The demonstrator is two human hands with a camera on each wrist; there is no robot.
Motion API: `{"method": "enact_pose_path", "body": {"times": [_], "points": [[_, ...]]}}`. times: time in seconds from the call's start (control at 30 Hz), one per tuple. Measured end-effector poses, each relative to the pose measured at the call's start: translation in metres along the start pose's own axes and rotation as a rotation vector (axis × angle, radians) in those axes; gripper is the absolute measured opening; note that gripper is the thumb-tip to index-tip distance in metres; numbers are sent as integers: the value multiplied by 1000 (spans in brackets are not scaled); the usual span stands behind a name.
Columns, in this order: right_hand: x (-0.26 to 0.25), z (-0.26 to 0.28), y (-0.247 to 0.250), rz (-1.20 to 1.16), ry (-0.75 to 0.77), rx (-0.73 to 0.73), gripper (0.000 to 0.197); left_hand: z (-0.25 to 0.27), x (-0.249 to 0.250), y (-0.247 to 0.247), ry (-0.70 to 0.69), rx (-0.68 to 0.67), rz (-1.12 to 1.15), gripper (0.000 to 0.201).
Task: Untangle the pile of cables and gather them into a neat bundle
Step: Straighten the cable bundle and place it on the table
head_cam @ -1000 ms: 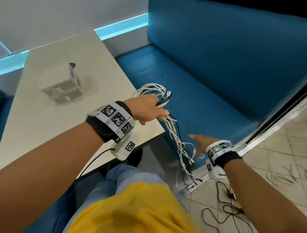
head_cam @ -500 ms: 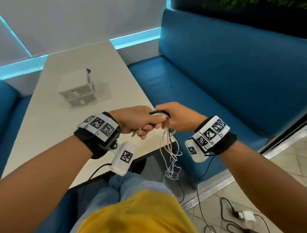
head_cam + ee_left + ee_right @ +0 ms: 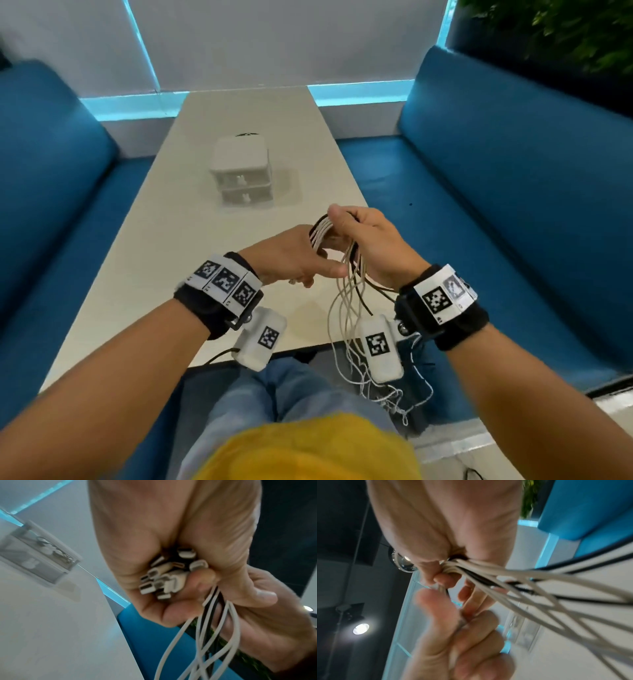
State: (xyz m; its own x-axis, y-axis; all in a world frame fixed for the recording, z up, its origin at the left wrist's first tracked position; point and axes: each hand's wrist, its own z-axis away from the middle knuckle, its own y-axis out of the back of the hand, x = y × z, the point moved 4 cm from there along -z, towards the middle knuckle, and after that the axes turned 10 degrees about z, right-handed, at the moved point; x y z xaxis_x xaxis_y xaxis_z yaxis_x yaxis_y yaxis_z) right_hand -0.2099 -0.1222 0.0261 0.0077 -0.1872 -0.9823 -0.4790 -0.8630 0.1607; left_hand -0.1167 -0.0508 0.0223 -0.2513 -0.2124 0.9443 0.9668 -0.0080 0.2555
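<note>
A bunch of white cables with a few black ones (image 3: 320, 233) is held between both hands above the table's near end. My left hand (image 3: 308, 263) grips the gathered connector ends (image 3: 163, 577) in its fist. My right hand (image 3: 356, 236) grips the same bunch (image 3: 453, 563) just beside it, thumb on top. The two hands touch. Loose strands (image 3: 349, 308) hang down past my right wrist and end in a tangle (image 3: 387, 394) over the bench edge by my knee.
A small white two-drawer box (image 3: 243, 171) stands in the middle of the pale table (image 3: 154, 274). Blue benches (image 3: 496, 222) run along both sides, with a white wall behind. My legs in jeans (image 3: 274, 387) are under the table's near edge.
The right hand came up from the hanging strands and took hold of the bunch beside the left hand. Both hands then moved over the table's near end, and my view turned to face the table.
</note>
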Motion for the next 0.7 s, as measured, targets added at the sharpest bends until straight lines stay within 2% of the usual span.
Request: {"method": "enact_pose_path", "body": {"times": [0.13, 0.27, 0.43, 0.5, 0.63, 0.7], "points": [[-13, -25, -32, -117, -42, 67, 37, 14, -12, 26, -20, 111, 171, 37], [-18, -47, -66, -55, -50, 27, 37, 33, -29, 47, 30, 200, 286, 15], [-21, -69, -97, 349, 32, 22, 46, 54, -55, 51, 123, 191, 475, 9], [-17, -76, -100, 407, -13, 32, 49, 56, -61, 44, 134, 217, 516, 9], [-3, -80, -99, 276, -189, 61, 28, 52, -64, 38, 127, 264, 476, 16], [1, -79, -97, 215, -241, 72, 26, 51, -62, 38, 133, 266, 427, 18]]}}
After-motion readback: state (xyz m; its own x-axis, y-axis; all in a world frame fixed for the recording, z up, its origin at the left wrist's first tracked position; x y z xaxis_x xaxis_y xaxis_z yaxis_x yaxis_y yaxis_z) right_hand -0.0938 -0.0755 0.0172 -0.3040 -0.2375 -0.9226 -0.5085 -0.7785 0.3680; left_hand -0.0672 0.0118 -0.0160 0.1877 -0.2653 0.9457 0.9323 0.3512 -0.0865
